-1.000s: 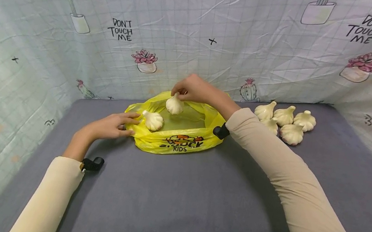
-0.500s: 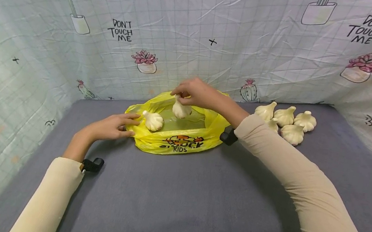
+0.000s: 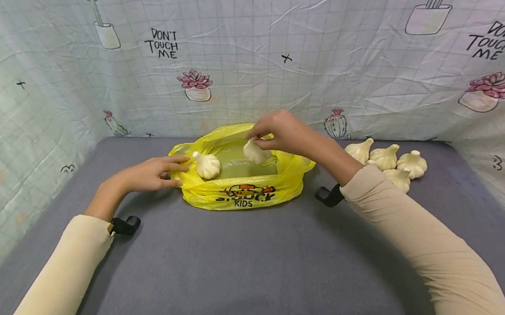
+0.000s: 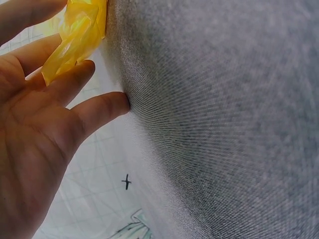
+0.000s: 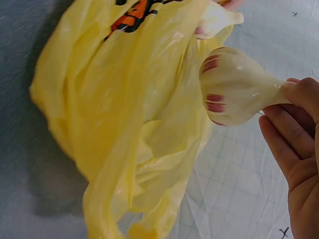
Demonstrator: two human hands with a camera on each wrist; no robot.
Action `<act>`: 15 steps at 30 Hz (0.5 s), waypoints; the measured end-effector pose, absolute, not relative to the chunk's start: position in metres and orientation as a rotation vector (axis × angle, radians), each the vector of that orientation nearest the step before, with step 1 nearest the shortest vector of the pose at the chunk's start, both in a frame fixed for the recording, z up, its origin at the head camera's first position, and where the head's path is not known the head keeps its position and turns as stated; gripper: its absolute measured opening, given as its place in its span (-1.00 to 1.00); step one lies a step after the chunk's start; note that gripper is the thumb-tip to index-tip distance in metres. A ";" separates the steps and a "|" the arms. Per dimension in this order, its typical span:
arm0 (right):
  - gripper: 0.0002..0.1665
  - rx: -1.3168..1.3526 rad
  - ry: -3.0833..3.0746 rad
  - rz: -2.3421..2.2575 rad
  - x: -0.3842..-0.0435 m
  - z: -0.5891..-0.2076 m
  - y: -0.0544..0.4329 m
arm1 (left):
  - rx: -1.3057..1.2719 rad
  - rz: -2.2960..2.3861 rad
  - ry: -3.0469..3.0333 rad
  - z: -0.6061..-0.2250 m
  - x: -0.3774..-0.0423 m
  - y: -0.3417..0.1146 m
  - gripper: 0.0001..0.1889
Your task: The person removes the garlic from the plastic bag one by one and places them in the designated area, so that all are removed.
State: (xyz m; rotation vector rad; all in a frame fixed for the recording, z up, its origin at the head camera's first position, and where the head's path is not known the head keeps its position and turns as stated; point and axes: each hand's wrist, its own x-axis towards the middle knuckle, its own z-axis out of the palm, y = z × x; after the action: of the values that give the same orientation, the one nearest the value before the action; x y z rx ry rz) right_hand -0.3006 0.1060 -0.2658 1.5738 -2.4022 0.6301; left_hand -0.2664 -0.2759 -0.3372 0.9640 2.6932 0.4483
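My right hand (image 3: 284, 132) pinches a garlic bulb (image 3: 255, 152) by its stem between thumb and fingers, over the mouth of a yellow plastic bag (image 3: 232, 203). In the right wrist view this cream bulb (image 5: 237, 87), with reddish streaks, hangs close beside the bag (image 5: 104, 99). Another garlic bulb (image 3: 206, 166) lies at the left side of the bag's mouth. My left hand (image 3: 147, 173) rests against the bag's left edge, fingers extended. The left wrist view shows crumpled yellow plastic (image 4: 79, 35) among its fingers, with one finger held apart.
Several more garlic bulbs (image 3: 384, 156) sit grouped at the back right, partly behind the right forearm (image 3: 335, 160). The grey cloth table (image 3: 218, 270) runs up to a patterned fabric backdrop (image 3: 263, 74) behind the bag and along both sides.
My right hand has moved right and slightly down over the bag's mouth, still pinching its garlic bulb. The left hand and the bulb at the bag's left side stay put.
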 end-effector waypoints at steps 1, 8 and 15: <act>-0.80 1.569 -2.400 0.630 -0.299 -0.266 0.109 | 0.963 0.448 2.693 -0.337 -0.266 -0.276 -0.46; -0.80 1.539 -2.332 0.640 -0.289 -0.267 0.128 | 0.953 0.432 2.699 -0.336 -0.264 -0.277 -0.46; -0.75 1.458 -2.291 0.601 -0.270 -0.267 0.162 | 0.950 0.428 2.697 -0.336 -0.265 -0.276 -0.45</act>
State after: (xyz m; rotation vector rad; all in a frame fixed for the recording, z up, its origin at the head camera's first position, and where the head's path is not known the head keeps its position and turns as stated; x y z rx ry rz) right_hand -0.2702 0.1624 -0.2674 1.4583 -2.2911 0.6006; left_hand -0.2645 -0.2756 -0.3359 0.9496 2.6973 0.4281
